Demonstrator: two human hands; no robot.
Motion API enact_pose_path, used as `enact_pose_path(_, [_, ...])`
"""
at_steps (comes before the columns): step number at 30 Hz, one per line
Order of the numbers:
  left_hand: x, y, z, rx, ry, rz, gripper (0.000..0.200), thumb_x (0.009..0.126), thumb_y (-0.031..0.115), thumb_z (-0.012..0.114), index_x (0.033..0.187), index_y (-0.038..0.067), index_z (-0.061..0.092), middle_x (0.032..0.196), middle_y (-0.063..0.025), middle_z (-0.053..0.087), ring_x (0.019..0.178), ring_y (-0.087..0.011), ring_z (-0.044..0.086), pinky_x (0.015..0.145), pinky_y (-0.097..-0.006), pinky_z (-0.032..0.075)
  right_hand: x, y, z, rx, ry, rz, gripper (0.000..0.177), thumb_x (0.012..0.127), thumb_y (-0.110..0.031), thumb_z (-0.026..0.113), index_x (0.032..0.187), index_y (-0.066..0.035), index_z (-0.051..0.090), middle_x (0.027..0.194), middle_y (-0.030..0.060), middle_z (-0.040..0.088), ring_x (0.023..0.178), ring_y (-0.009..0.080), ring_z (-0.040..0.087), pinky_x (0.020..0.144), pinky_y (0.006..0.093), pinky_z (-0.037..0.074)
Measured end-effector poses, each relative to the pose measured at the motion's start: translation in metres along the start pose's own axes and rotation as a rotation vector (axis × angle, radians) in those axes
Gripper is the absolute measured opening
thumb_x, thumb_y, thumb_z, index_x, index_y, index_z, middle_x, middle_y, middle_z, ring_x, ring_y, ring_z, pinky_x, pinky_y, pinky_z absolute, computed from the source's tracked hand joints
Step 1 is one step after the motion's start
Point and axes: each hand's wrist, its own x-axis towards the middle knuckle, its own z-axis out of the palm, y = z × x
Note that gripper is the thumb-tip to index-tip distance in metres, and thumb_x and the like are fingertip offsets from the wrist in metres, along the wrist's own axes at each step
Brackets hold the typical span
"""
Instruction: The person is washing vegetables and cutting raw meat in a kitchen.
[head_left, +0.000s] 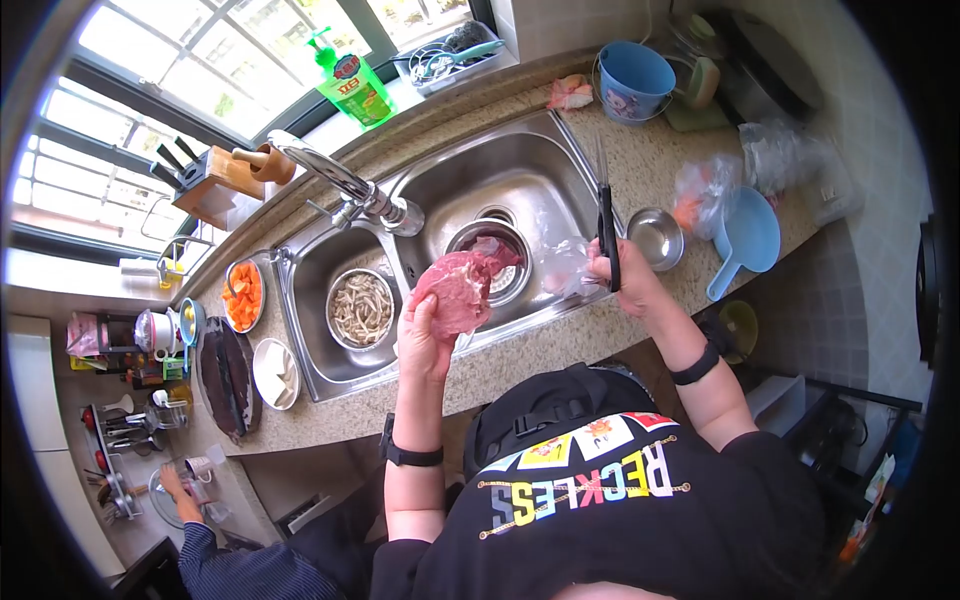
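1. My left hand (425,335) is closed on the meat (462,288), thumb on the face toward me; the fingers behind it I cannot see well. I hold it by the edge at eight o'clock.
2. The meat is raised above the sink (545,185), in front of the steel bowl (523,262). The tap (400,215) is at eleven o'clock from it.
3. My right hand (622,277) is closed around the black handles of what I believe are scissors (607,222), with the tip toward twelve o'clock. The bag (563,268) is at its fingers, at three o'clock from the meat; if I really pinch it, I cannot tell.
4. I judge the meat soft, raw and probably slippery, of moderate weight. It should bend, not break.
5. The thick middle seems the firmer place for a grip, with fingers spread below. The narrow, darker end at one o'clock looks floppy, so I would not lift by it.
6. The bag must be light and limp; it could cling to wet fingers.
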Motion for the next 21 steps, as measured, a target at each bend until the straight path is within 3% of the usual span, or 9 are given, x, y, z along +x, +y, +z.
enact_pose_path(2, [-0.002, 0.001, -0.001, -0.008, -0.017, -0.032, 0.038, 0.084, 0.009, 0.052, 0.12, 0.002, 0.041, 0.114, -0.014, 0.052, 0.104, -0.0281, 0.054, 0.083, -0.0544, 0.047, -0.001, -0.007, 0.004, -0.007, -0.054, -0.003, 0.016, 0.071, 0.001, 0.06, 0.083, -0.006, 0.054, 0.071, -0.0031, 0.052, 0.06, 0.0062, 0.051, 0.058, 0.0205, 0.044])
enact_pose_path(10, [-0.004, 0.001, -0.013, 0.0, -0.008, -0.022, 0.027, 0.083, 0.003, 0.055, 0.108, 0.005, 0.045, 0.111, -0.0136, 0.053, 0.102, -0.0292, 0.055, 0.083, -0.056, 0.047, 0.02, -0.039, 0.018, -0.064, -0.114, -0.046, 0.013, 0.071, 0.0, 0.059, 0.081, -0.007, 0.055, 0.071, -0.0038, 0.051, 0.059, 0.0048, 0.049, 0.056, 0.0187, 0.041])
enact_pose_path(12, [-0.006, 0.001, -0.013, 0.009, 0.024, -0.038, 0.027, 0.083, 0.001, 0.053, 0.108, 0.005, 0.044, 0.109, -0.0105, 0.054, 0.1, -0.0235, 0.056, 0.085, -0.0445, 0.049, 0.029, -0.048, 0.013, -0.068, -0.11, -0.139, 0.013, 0.072, -0.001, 0.06, 0.082, -0.007, 0.054, 0.071, -0.0033, 0.051, 0.06, 0.0054, 0.05, 0.058, 0.0194, 0.044])
enact_pose_path(18, [-0.009, 0.003, -0.007, -0.049, 0.036, -0.08, 0.025, 0.084, 0.002, 0.053, 0.106, 0.005, 0.044, 0.107, -0.0115, 0.054, 0.099, -0.0249, 0.057, 0.084, -0.0456, 0.05, 0.049, -0.093, -0.012, -0.1, -0.076, -0.27, 0.012, 0.074, -0.004, 0.062, 0.082, -0.007, 0.054, 0.075, -0.0026, 0.052, 0.064, 0.0069, 0.053, 0.063, 0.0231, 0.049])
enact_pose_path(21, [-0.001, -0.005, -0.019, -0.051, 0.045, -0.082, 0.024, 0.084, 0.003, 0.053, 0.106, 0.004, 0.044, 0.107, -0.0108, 0.054, 0.099, -0.0237, 0.056, 0.083, -0.0437, 0.05, 0.064, -0.103, -0.034, -0.152, 0.124, -0.426, 0.011, 0.075, -0.004, 0.062, 0.082, -0.009, 0.055, 0.072, -0.0037, 0.052, 0.065, 0.0061, 0.052, 0.058, 0.0214, 0.044])
